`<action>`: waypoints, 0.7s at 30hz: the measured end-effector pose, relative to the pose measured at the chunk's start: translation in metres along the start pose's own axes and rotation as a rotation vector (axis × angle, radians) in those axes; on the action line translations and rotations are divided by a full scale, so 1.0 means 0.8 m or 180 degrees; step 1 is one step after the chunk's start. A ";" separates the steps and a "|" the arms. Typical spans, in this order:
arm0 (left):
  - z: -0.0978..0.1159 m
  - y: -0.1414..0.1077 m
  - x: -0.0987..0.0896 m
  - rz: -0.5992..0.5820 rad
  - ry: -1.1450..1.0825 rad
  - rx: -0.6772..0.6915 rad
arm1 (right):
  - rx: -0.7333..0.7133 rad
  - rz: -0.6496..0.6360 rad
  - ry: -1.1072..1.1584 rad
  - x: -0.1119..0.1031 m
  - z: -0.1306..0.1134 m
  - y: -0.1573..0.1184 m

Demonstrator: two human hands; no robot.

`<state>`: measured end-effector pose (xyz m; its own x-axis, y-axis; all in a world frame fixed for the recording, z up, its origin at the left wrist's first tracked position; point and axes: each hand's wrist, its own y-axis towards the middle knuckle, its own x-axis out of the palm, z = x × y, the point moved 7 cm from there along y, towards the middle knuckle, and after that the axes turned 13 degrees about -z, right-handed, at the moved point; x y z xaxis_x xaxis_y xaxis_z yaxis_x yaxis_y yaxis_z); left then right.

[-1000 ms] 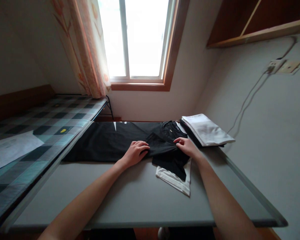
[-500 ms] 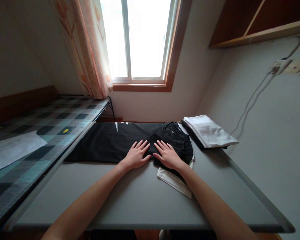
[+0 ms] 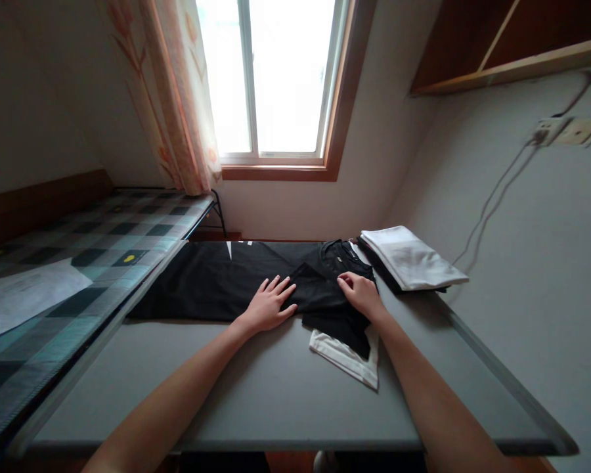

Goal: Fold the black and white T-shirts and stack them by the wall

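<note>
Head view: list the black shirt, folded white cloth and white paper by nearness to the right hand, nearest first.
1. Black shirt: directly under the right hand, reaching leftward.
2. Folded white cloth: to the hand's right, slightly farther back.
3. White paper: far left, on the checked mattress.
</note>
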<state>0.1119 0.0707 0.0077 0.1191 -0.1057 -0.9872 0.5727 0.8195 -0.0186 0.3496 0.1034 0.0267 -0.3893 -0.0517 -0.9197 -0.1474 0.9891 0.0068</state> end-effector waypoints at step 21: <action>0.015 -0.006 -0.019 0.0577 -0.0001 0.0547 | 0.0169 -0.0817 0.0780 0.003 0.055 0.005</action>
<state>0.1170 0.0614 0.0247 0.2326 0.0342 -0.9720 0.6715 0.7173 0.1859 0.3882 0.1136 0.0067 -0.5531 -0.3247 -0.7673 -0.2237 0.9450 -0.2387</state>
